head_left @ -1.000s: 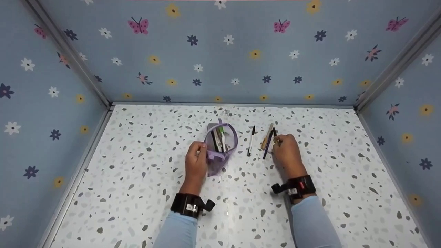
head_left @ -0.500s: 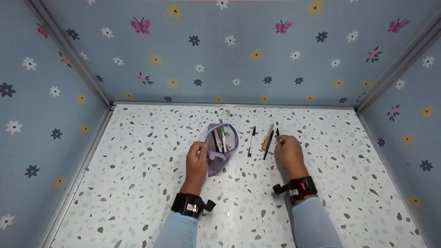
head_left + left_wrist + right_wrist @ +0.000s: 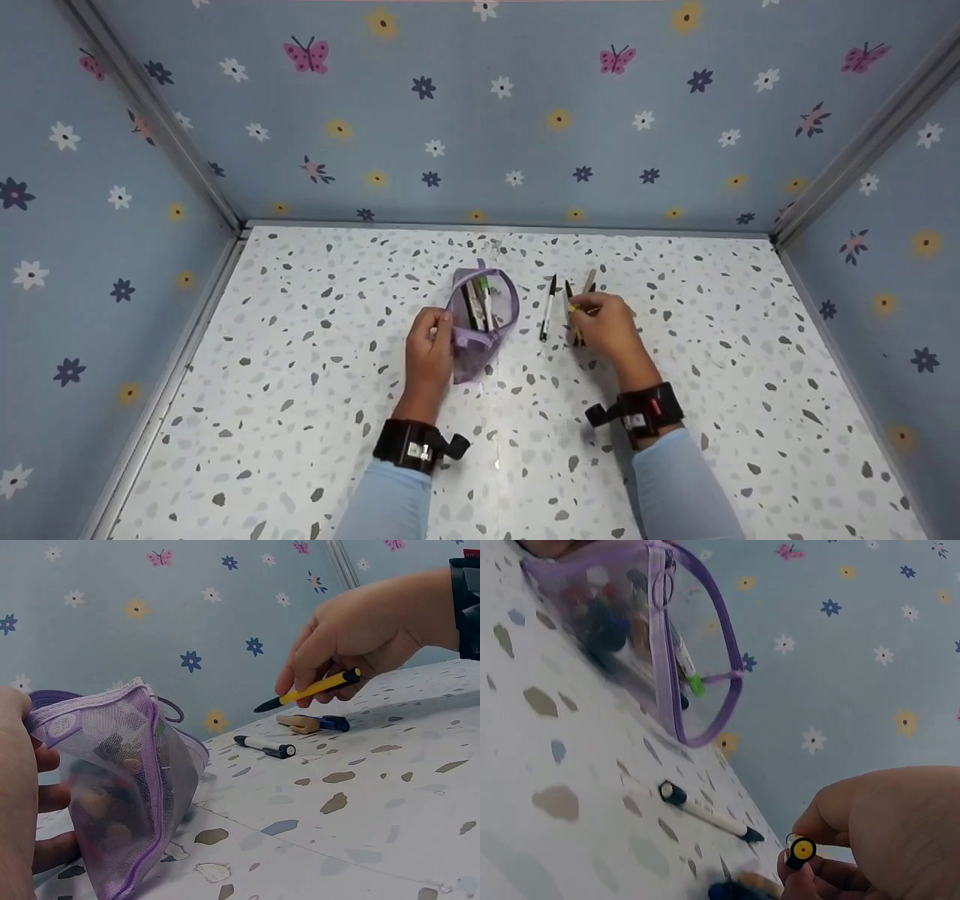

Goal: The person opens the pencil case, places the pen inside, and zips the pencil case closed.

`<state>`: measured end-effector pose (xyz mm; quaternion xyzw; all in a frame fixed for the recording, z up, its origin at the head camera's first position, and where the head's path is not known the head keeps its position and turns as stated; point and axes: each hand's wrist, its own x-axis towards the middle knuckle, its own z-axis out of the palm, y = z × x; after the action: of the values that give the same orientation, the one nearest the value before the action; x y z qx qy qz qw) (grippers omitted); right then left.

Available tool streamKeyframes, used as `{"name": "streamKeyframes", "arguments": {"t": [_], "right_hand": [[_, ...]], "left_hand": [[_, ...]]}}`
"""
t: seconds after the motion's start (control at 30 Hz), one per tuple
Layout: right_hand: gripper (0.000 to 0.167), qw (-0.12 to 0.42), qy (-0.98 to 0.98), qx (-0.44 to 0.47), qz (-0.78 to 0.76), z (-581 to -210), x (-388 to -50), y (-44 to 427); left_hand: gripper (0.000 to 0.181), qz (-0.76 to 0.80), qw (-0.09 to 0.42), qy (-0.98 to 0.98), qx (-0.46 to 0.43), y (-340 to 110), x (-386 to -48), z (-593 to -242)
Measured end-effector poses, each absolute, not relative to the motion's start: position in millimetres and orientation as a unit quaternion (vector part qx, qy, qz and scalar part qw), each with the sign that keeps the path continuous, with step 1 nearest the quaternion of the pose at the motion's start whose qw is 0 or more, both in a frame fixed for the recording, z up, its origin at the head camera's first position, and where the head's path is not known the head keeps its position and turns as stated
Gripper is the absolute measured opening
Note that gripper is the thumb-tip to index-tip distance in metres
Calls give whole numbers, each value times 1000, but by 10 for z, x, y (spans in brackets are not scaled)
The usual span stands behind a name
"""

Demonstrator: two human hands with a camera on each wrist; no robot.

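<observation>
A purple mesh zip pouch (image 3: pixel 469 364) stands with its mouth wide open, several pens and markers (image 3: pixel 480 304) inside. My left hand (image 3: pixel 429 349) grips its left rim between thumb and fingers. My right hand (image 3: pixel 611 326) pinches a yellow pen (image 3: pixel 322 687) with black ends, raised above the table in the left wrist view. Between pouch and right hand lies a white pen (image 3: pixel 548 309) with a black tip and end. A tan pen (image 3: pixel 298 723) and a dark blue pen (image 3: pixel 334 723) lie below the right hand, which partly hides them in the head view.
The white speckled table (image 3: pixel 300 450) is bounded by blue flowered panels (image 3: pixel 465 135) at the back and both sides. Black camera bands (image 3: pixel 405 446) sit on both wrists. A metal strip (image 3: pixel 360 225) runs along the table's back edge.
My right hand has drawn the yellow pen away to the right of the dark blue one, then carried it left over the other pens. The left hand and pouch stay put.
</observation>
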<state>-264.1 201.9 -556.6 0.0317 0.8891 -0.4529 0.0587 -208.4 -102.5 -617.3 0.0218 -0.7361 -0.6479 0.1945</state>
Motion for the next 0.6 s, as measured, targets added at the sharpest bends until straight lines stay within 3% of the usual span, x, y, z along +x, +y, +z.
{"name": "streamKeyframes", "arguments": {"t": [0.2, 0.43, 0.6], "right_hand": [[33, 65, 887, -43, -455, -5429, -2573, 1602], [31, 123, 864, -99, -478, -5321, -2634, 1151], [29, 114, 869, -105, -470, -5299, -2735, 890]], "left_hand": [[21, -647, 195, -737, 21, -1039, -2079, -6178], [21, -648, 186, -738, 27, -1035, -2063, -6165], [22, -660, 170, -731, 27, -1033, -2076, -6162]]}}
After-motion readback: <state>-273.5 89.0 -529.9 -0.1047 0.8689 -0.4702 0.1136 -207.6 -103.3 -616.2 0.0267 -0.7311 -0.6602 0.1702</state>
